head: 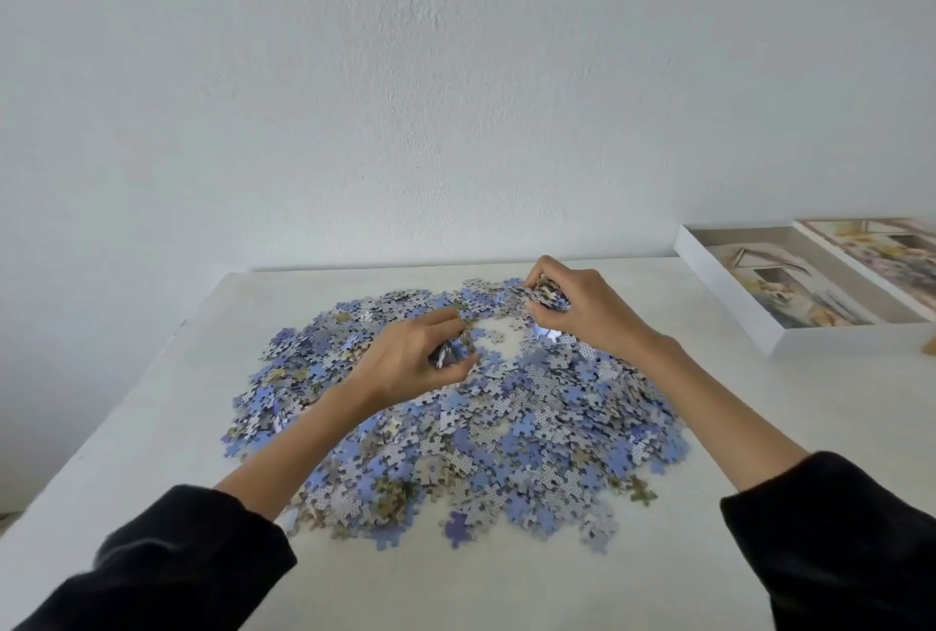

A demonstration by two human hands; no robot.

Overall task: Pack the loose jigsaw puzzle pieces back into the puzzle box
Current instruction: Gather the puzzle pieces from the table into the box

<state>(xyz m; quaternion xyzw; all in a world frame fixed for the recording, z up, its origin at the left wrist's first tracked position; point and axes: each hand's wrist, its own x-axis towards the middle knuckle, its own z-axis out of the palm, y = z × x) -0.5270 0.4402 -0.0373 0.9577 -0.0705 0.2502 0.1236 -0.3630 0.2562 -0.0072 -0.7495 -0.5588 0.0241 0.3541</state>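
Note:
A broad heap of loose puzzle pieces point(506, 433), mostly blue and grey backs, covers the middle of the white table point(152, 453). My left hand point(410, 359) rests on the heap's centre with its fingers curled around a small bunch of pieces. My right hand point(577, 308) is at the heap's far edge, closed over another clump of pieces. The open white puzzle box point(790, 321) lies at the far right of the table, apart from both hands, with a picture sheet showing inside it.
The box lid point(881, 258), printed with a pale picture, leans on the box's right side. A white wall rises right behind the table. A small tan object point(929, 344) sits at the right edge. Bare table surface lies between the heap and the box.

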